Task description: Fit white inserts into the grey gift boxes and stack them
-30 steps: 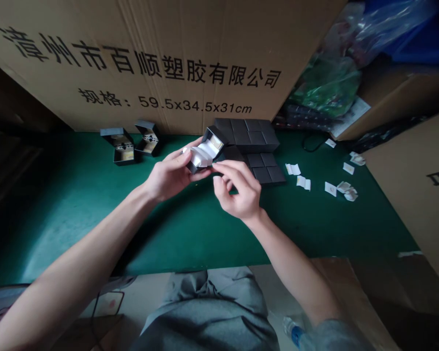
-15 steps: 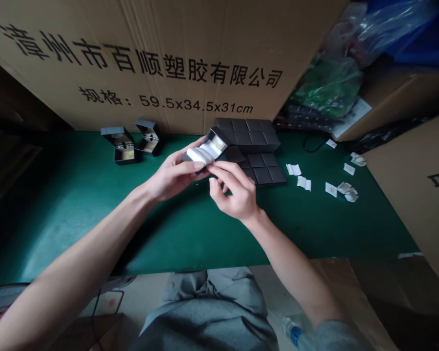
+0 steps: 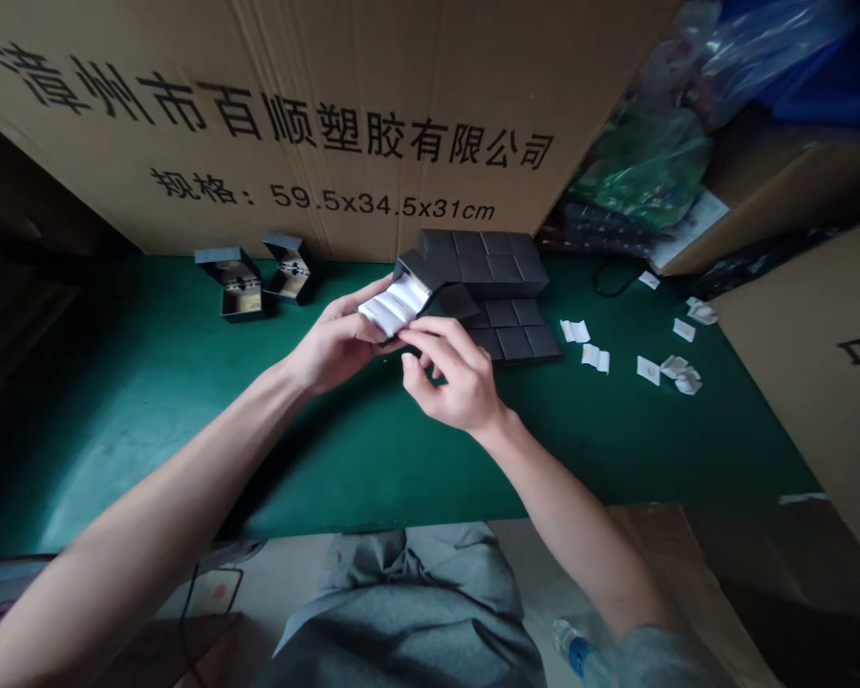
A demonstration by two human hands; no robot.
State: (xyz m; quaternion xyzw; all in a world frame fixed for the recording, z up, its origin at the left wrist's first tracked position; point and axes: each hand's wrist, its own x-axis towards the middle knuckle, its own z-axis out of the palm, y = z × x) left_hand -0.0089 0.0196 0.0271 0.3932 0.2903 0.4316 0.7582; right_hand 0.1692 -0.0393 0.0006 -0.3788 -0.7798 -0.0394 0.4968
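Note:
My left hand is closed around a small dark ring box, held tilted above the table with its lid raised. Inside the box lies a white padded insert with soft ridges. The fingertips of my right hand press on the near edge of the box by the insert; its other fingers are curled and the thumb sits just below. What lies beneath the insert is hidden. Two more open boxes, one and another, stand to the left with yellowish bare insides.
Closed dark boxes are stacked in rows behind my right hand. White insert pieces and crumpled white bits lie scattered at right on the green table. A large carton walls off the back; another carton stands right.
The held box has shifted slightly left and turned, so its lid interior shows less and the white insert shows more evenly. My right fingertips have moved a little left with it.

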